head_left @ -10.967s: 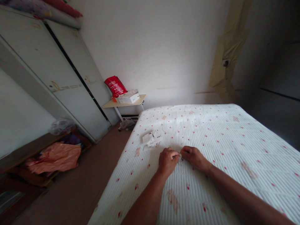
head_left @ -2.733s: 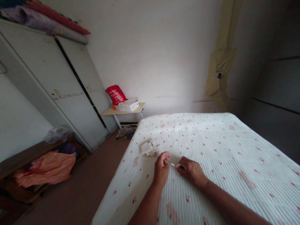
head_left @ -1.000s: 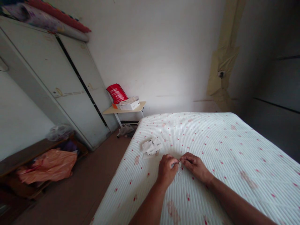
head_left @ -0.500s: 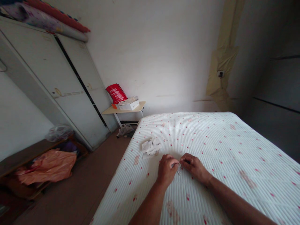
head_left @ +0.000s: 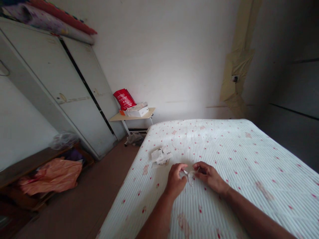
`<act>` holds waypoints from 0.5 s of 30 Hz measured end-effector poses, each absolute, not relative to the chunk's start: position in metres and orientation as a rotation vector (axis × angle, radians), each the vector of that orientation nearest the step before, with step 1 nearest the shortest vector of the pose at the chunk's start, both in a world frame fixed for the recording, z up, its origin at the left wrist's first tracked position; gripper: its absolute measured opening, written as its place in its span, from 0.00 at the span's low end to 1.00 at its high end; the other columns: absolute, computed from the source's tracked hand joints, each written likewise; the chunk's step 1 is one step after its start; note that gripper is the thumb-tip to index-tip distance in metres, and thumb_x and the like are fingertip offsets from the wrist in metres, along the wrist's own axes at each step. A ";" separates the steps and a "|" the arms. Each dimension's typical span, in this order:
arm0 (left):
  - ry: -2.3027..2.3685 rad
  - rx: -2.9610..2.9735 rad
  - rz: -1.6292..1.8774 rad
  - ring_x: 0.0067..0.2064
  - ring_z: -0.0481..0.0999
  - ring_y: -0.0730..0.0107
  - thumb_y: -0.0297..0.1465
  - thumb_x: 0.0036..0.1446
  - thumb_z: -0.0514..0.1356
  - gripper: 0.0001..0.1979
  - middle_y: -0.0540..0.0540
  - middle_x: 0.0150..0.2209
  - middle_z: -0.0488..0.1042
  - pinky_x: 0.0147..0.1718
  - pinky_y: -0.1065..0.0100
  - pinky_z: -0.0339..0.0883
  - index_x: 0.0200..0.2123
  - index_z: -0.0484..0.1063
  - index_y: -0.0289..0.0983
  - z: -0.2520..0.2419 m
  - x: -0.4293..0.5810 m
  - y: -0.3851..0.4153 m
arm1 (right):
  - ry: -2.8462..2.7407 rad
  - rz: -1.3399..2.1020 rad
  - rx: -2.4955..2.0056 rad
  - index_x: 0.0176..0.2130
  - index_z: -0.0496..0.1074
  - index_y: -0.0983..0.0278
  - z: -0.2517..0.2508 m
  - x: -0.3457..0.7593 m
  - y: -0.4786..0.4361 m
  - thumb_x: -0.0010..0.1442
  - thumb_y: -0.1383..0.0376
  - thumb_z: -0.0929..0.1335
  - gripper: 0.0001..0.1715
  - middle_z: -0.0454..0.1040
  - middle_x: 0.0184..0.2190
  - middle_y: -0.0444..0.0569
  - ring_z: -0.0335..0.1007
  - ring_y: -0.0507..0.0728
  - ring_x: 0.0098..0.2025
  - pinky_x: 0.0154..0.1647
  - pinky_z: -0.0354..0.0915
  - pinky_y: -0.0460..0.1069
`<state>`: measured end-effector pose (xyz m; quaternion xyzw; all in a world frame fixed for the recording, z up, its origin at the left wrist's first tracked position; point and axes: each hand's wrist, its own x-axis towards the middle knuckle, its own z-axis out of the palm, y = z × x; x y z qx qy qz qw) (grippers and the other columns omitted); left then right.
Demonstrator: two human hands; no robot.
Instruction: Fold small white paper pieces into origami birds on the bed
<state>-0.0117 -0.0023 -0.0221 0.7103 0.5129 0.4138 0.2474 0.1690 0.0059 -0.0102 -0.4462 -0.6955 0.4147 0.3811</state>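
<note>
Above the mattress (head_left: 214,146), which has a white ribbed cover with red dots, my two hands are close together. Between them is a small, thin, whitish twisted piece (head_left: 190,178), paper or plastic; I cannot tell which. My right hand (head_left: 209,177) pinches its right end between thumb and fingertips. My left hand (head_left: 175,179) has its thumb and forefinger apart, with the piece's left tip just beside the fingertips. Beyond my left hand, several torn pieces of printed white paper (head_left: 161,155) lie in a loose heap on the cover.
A small table (head_left: 117,117) at the back left bears a red packet (head_left: 124,99) and a white box (head_left: 138,112). Grey cabinets (head_left: 72,99) stand to the left. An orange cloth or bag (head_left: 53,176) lies on a low wooden shelf.
My left thumb and forefinger have parted from their pinch. The hands are slightly farther apart, and more of the whitish piece shows between them. The paper heap lies as before.
</note>
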 end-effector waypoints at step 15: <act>1.507 2.074 1.152 0.35 0.69 0.68 0.21 0.48 0.54 0.08 0.47 0.27 0.71 0.38 0.67 0.61 0.25 0.70 0.36 -0.023 -0.006 0.003 | -2.004 0.760 -1.208 0.30 0.69 0.63 -0.015 0.158 0.009 0.56 0.64 0.62 0.08 0.71 0.29 0.45 0.66 0.52 0.30 0.32 0.60 0.46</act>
